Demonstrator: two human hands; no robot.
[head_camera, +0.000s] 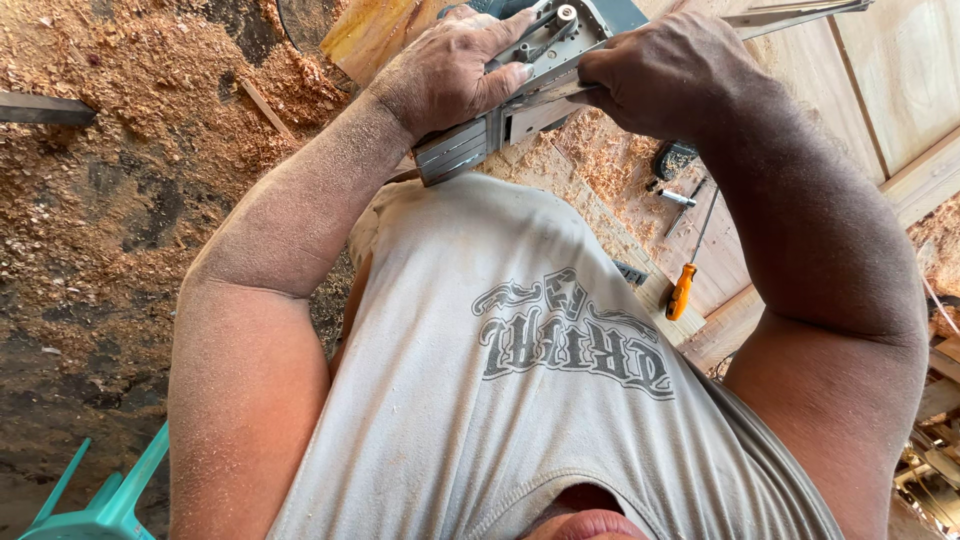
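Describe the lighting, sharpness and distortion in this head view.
Head view: hard sunlight on both forearms and the sawdust-covered ground; the left hand and right hand on the power planer are sharp; the wide lens bends the arms outward; the chin at bottom blurs.

No packages, labels, signs or screens are showing anywhere in this head-camera view; the only lettering is appearing as a dark print on a grey shirt (560, 400).

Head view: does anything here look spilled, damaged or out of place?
Yes. Wood shavings lie spilled in heaps over the ground and on the wooden boards. An orange-handled screwdriver lies loose among them. Both hands, left hand and right hand, grip a grey metal power tool; it shows no visible damage.
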